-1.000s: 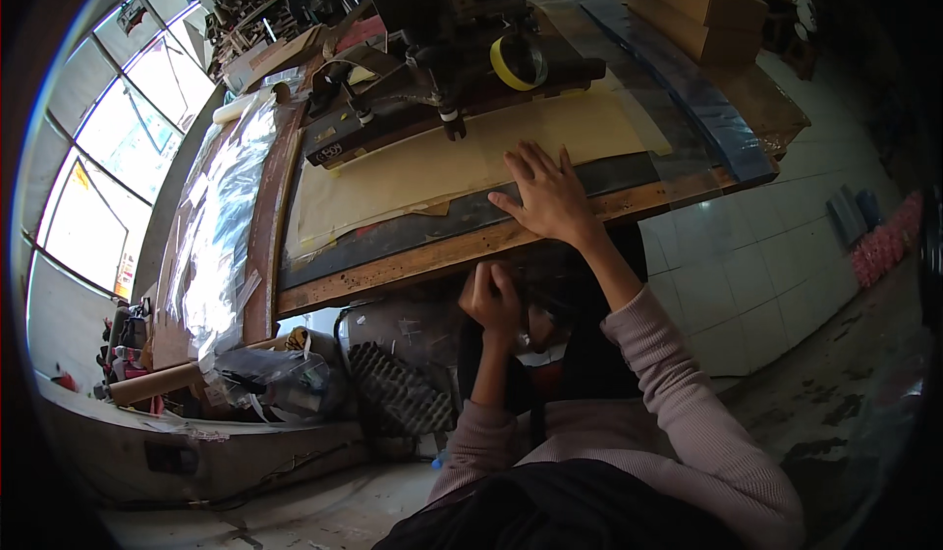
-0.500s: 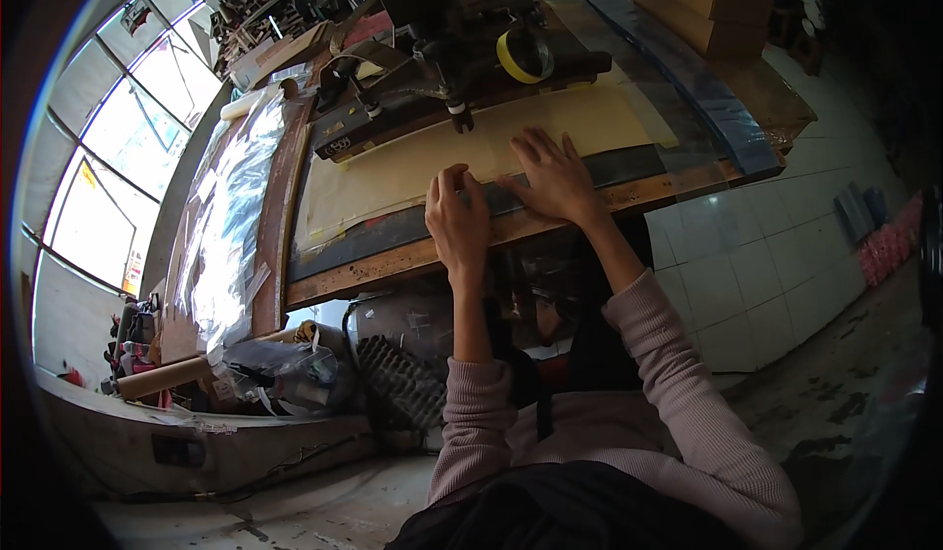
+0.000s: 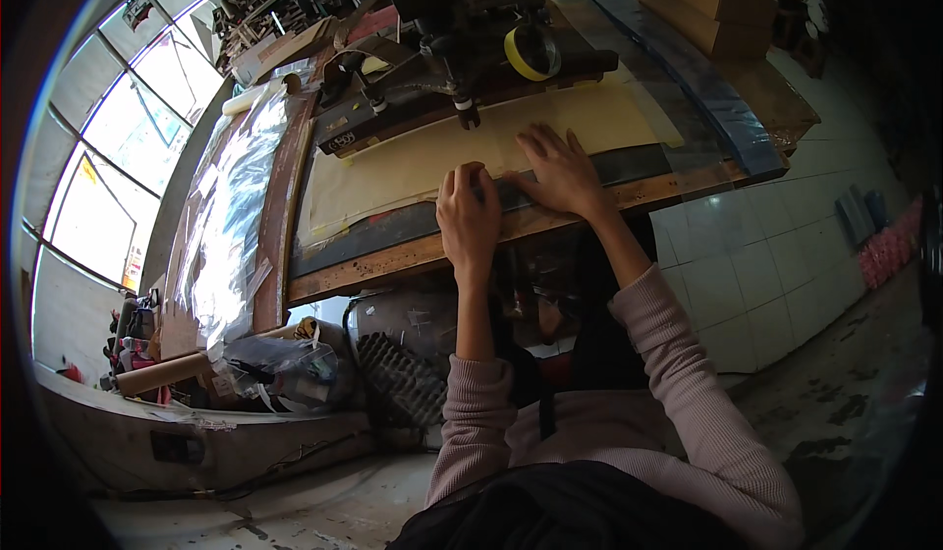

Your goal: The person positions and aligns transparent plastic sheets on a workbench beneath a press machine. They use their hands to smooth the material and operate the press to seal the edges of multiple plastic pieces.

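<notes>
A long yellowish sheet (image 3: pixel 383 182) lies on a dark strip (image 3: pixel 393 231) along the near edge of the wooden table. My right hand (image 3: pixel 562 175) rests on the sheet, palm down, with its fingers stretched out and slightly bent. Close to its left, my left hand (image 3: pixel 470 218) is at the sheet's near edge. Its fingers are curled in toward the thumb; what they pinch, if anything, is hidden. Just beyond both hands stands a dark machine (image 3: pixel 462 20) with a long bar above the sheet. A yellow tape roll (image 3: pixel 531 54) hangs on the machine.
Clear plastic film (image 3: pixel 231 216) covers the table's left side. Bluish plastic sheets (image 3: pixel 712 98) lie along its right side, by cardboard boxes (image 3: pixel 707 5). Below at left are a plastic bag (image 3: pixel 285 368) and a cardboard tube (image 3: pixel 162 375). Pink packages (image 3: pixel 892 241) stand far right.
My left hand has shifted slightly to the right, its fingers still curled. My right hand stays on the sheet, its fingers a little closer together. The whole view has shifted slightly.
</notes>
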The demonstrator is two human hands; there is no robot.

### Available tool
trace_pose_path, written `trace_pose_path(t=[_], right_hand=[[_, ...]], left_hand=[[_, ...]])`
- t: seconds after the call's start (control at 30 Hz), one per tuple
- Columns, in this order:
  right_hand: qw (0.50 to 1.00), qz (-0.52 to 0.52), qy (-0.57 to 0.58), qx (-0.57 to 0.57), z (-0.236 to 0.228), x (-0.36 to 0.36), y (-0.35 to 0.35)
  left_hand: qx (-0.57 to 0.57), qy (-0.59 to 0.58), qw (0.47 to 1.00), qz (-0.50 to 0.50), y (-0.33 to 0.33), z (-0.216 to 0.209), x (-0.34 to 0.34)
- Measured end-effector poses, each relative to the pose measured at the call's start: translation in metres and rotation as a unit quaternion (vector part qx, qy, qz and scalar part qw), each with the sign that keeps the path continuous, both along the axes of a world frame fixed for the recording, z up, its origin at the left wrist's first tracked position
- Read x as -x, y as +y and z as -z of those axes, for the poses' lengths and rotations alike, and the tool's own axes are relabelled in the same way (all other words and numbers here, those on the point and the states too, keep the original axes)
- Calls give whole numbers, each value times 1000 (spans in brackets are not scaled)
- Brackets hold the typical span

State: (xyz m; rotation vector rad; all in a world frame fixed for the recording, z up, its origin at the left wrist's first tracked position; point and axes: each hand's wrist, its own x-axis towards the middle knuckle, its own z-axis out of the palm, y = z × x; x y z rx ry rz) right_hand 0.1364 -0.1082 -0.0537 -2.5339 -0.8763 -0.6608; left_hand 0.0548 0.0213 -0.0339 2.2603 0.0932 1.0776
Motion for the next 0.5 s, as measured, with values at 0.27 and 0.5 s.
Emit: trace_pose_path(t=[0.27,0.5], right_hand=[[1000,-8,10,9,1,6,-3],[1000,-3,23,9,0,1,0]], left_hand=[[-12,-3,1000,-9,1,1,-1],[-13,1,1000,-6,1,1,-2]])
